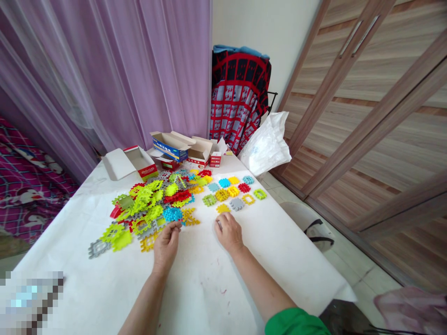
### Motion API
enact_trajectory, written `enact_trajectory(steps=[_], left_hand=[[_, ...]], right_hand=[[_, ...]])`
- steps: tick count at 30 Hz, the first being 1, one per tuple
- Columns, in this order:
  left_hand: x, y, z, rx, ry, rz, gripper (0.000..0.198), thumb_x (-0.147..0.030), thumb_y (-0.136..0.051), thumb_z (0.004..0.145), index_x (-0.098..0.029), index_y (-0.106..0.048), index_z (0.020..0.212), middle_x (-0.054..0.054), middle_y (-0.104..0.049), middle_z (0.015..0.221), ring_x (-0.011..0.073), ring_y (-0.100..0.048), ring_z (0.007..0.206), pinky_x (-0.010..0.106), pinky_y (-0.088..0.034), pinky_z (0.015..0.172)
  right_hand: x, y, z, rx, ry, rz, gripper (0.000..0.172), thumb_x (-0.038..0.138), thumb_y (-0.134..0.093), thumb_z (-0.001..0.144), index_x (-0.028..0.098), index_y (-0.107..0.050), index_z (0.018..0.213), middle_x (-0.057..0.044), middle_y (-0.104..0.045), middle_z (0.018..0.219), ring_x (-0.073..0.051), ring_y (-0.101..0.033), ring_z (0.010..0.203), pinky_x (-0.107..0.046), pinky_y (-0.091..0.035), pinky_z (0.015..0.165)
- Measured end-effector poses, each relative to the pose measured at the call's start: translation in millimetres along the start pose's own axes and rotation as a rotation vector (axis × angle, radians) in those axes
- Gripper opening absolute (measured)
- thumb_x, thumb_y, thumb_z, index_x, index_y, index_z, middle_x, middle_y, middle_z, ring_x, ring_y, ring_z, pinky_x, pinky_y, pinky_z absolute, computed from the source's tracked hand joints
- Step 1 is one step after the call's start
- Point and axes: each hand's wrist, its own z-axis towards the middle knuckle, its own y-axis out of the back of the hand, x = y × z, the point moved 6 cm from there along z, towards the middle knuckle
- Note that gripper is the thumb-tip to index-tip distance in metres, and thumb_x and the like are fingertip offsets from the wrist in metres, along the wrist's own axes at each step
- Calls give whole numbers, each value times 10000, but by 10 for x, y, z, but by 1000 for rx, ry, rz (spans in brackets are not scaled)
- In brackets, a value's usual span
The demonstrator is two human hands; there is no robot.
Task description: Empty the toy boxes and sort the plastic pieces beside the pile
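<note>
My left hand is at the near right edge of a heap of plastic interlocking pieces, its thumb and fingers pinched together. What it grips, if anything, is hidden. Just beyond its fingertips lie a blue piece and a yellow piece. Over the white tabletop, my right hand is closed with its fingers curled under and out of sight. Directly ahead of it is a flat yellow piece. Further separate pieces spread beyond, among them a grey one, a green one and a red one.
Opened cardboard boxes stand along the table's far side, including a blue one and a red-and-white one. A white bag is at the far right corner. A blurred-out object lies at the near left.
</note>
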Motion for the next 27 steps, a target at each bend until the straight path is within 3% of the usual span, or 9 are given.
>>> enact_trajectory(steps=[3, 6, 13, 20, 27], left_hand=[[-4, 6, 0, 0, -13, 5, 293, -440, -529, 789, -214, -677, 902, 54, -747, 871, 202, -699, 776, 354, -571, 760], [0, 22, -11, -19, -28, 23, 300, -450, -524, 788, -215, -674, 899, 59, -747, 870, 204, -699, 776, 355, -571, 756], [-6, 136, -143, -81, -76, 170, 310, -461, -510, 795, -223, -686, 886, 56, -743, 849, 204, -695, 777, 353, -563, 767], [-17, 315, -369, -78, -73, 224, 276, -419, -487, 809, -237, -679, 889, 32, -735, 807, 186, -695, 762, 330, -564, 757], [-76, 361, -456, -56, -85, 342, 253, -339, -453, 814, -228, -664, 896, 18, -729, 815, 165, -684, 772, 297, -552, 758]], right_hand=[[235, -44, -62, 61, 155, 28, 117, 161, -534, 867, 215, -631, 828, -18, -617, 847, -142, -573, 839, -211, -402, 740], [357, -75, -75, 118, 213, 11, 120, 161, -541, 864, 216, -635, 812, -10, -640, 811, -135, -588, 787, -211, -396, 712], [327, -135, 18, 249, 90, -10, 146, 185, -522, 877, 237, -653, 841, 6, -716, 796, -131, -639, 727, -220, -345, 607], [292, -162, 30, 254, 49, 6, 164, 222, -510, 897, 255, -664, 852, 9, -731, 780, -129, -632, 673, -243, -272, 563], [227, -178, 25, 275, 21, 84, 176, 250, -515, 894, 261, -690, 879, 17, -729, 782, -122, -602, 673, -230, -271, 576]])
